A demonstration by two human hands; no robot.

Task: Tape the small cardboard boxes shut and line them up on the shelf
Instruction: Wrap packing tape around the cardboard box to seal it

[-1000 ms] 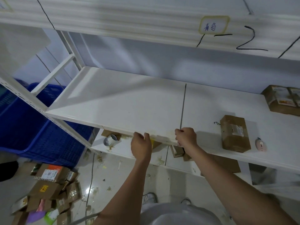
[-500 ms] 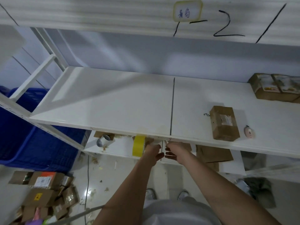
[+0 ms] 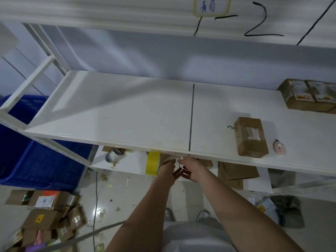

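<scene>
Both hands have dropped below the shelf [image 3: 127,113] edge, where the left hand [image 3: 168,170] grips the yellow tape roll [image 3: 152,165] and the right hand's [image 3: 190,169] fingers pinch its pulled strip, well apart from the cardboard box [image 3: 251,136].

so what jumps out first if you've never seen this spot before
The long white shelf fills the middle, nearly bare, with one taped cardboard box toward its right and more boxes at the far right back. Just under its front edge, both hands meet beside a yellow tape roll: left hand, right hand. A blue crate sits lower left.
</scene>
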